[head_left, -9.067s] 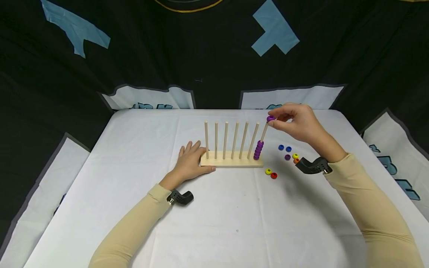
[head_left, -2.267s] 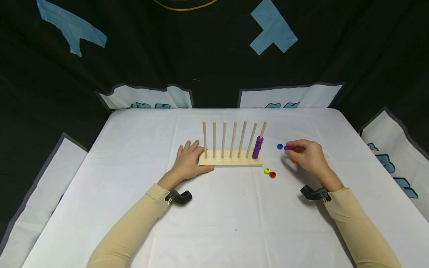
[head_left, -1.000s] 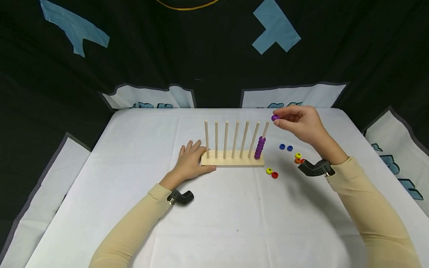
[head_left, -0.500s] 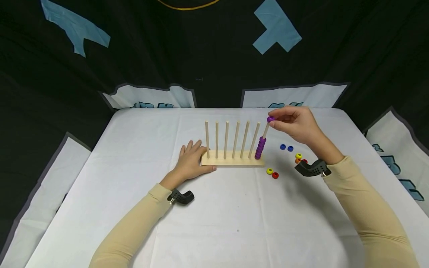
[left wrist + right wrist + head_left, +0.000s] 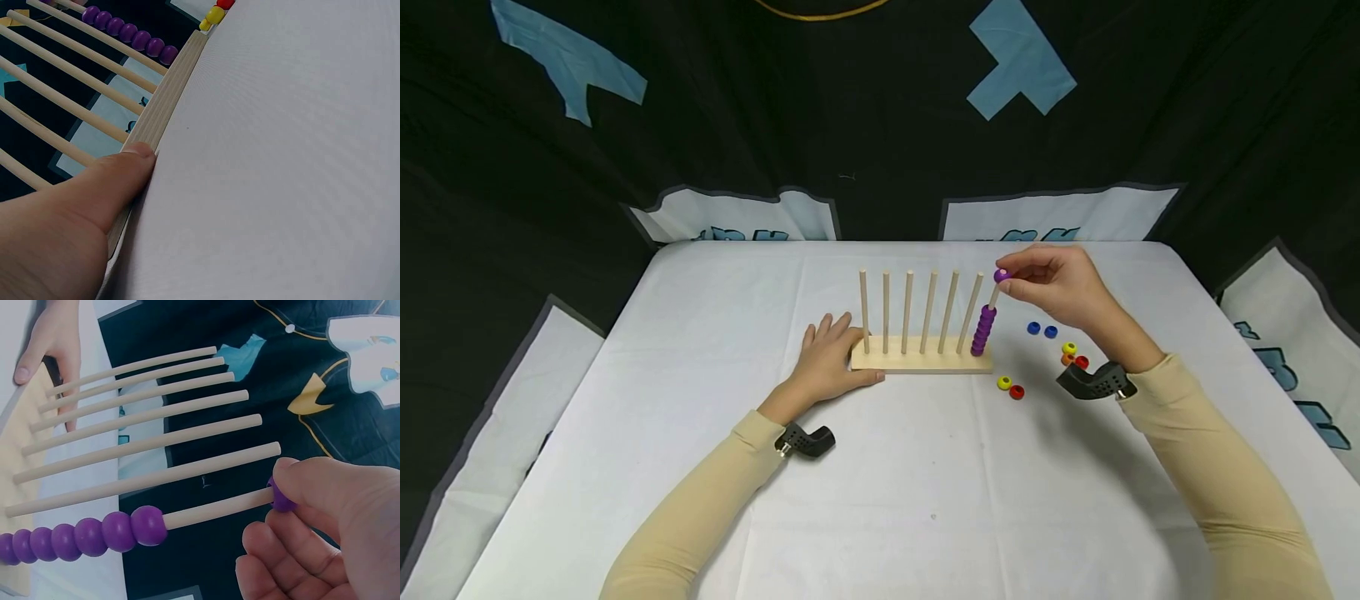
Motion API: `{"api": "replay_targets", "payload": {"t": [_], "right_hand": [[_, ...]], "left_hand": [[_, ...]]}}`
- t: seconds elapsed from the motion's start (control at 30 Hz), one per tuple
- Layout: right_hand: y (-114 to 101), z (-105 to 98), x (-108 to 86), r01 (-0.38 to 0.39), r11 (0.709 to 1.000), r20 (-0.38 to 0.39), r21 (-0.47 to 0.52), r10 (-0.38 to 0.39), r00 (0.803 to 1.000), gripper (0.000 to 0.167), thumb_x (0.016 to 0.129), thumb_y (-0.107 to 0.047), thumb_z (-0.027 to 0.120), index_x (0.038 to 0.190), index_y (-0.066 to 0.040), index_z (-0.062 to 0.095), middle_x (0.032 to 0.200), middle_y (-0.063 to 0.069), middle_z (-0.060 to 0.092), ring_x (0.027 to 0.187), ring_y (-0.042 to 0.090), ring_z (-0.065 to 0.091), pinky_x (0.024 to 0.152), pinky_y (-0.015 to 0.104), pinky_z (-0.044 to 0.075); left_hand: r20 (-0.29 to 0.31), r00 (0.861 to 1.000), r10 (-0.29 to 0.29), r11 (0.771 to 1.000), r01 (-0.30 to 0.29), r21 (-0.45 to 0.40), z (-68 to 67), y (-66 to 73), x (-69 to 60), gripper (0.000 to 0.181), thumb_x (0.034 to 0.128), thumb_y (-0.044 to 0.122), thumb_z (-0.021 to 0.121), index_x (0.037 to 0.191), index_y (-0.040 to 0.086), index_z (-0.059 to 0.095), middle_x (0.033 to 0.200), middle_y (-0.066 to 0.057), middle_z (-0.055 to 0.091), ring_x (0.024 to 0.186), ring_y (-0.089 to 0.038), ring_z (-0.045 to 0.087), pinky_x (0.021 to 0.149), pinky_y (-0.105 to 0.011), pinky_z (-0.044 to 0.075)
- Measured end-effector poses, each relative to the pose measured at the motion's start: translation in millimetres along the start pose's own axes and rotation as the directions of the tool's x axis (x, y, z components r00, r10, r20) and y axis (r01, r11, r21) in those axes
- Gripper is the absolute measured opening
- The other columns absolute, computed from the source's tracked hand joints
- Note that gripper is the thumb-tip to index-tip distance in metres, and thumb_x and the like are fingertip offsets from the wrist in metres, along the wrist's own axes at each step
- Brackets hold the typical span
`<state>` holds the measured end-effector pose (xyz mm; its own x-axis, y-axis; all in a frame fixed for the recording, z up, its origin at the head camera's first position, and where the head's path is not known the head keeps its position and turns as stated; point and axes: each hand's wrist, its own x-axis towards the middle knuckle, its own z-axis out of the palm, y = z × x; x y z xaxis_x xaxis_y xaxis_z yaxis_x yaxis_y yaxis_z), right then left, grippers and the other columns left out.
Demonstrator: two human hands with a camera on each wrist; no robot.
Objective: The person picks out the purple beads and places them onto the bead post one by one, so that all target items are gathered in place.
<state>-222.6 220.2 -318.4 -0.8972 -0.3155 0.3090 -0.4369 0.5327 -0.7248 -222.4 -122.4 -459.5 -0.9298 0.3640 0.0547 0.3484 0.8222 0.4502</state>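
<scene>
A wooden peg stand (image 5: 917,362) with a row of upright pegs stands on the table. My left hand (image 5: 820,367) holds its left end, thumb (image 5: 128,175) along the front edge and the other fingers spread behind. Several purple beads (image 5: 982,333) are stacked on the rightmost peg, whose upper part is bare wood. At that peg's top, my right hand (image 5: 1060,283) pinches another purple bead (image 5: 282,499) between thumb and finger. The peg's tip sits in this bead, which is apart from the stack below. The other pegs bear no beads.
Right of the stand lie two blue beads (image 5: 1033,328), with a yellow bead (image 5: 1069,348), an orange bead (image 5: 1067,360) and a red bead (image 5: 1082,362) beyond. Nearer the front are another yellow bead (image 5: 1003,383) and red bead (image 5: 1017,392). White cloth (image 5: 887,500) covers the table.
The right hand picked up a purple bead from the table, raised it to the rightmost peg and lowered it slightly onto the tip. The stack grew by one since the oldest frame. Left hand unmoved.
</scene>
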Motion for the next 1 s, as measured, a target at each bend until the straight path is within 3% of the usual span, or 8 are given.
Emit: {"api": "replay_targets", "payload": {"t": [0.43, 1.0], "right_hand": [[2.8, 2.9, -1.3, -0.023, 0.999, 0.008, -0.043, 0.023, 1.000, 0.026, 0.092, -0.006, 0.074, 0.116, 0.003, 0.073, 0.106, 0.020, 0.073, 0.080, -0.005, 0.065, 0.074, 0.008, 0.054], [6.5, 0.5, -7.2, -0.036, 0.999, 0.005, -0.004, 0.036, 0.999, 0.028, 0.095, -0.008, 0.070, 0.120, 0.004, 0.071, 0.113, 0.022, 0.072, 0.086, -0.004, 0.064, 0.078, 0.007, 0.053]], "left_hand": [[-0.008, 1.000, 0.003, 1.000, -0.003, -0.012, 1.2, -0.7, -0.4, 0.078, 0.0812, 0.056, 0.078, 0.140, 0.009, 0.058, 0.164, -0.026, 0.032, 0.154, -0.054, 0.017, 0.122, -0.071, 0.009], [0.006, 1.000, -0.001, 1.000, 0.001, -0.004, 1.0, -2.8, 2.0, 0.078, 0.0821, 0.057, 0.077, 0.141, 0.009, 0.057, 0.164, -0.026, 0.030, 0.154, -0.053, 0.016, 0.122, -0.071, 0.008]]}}
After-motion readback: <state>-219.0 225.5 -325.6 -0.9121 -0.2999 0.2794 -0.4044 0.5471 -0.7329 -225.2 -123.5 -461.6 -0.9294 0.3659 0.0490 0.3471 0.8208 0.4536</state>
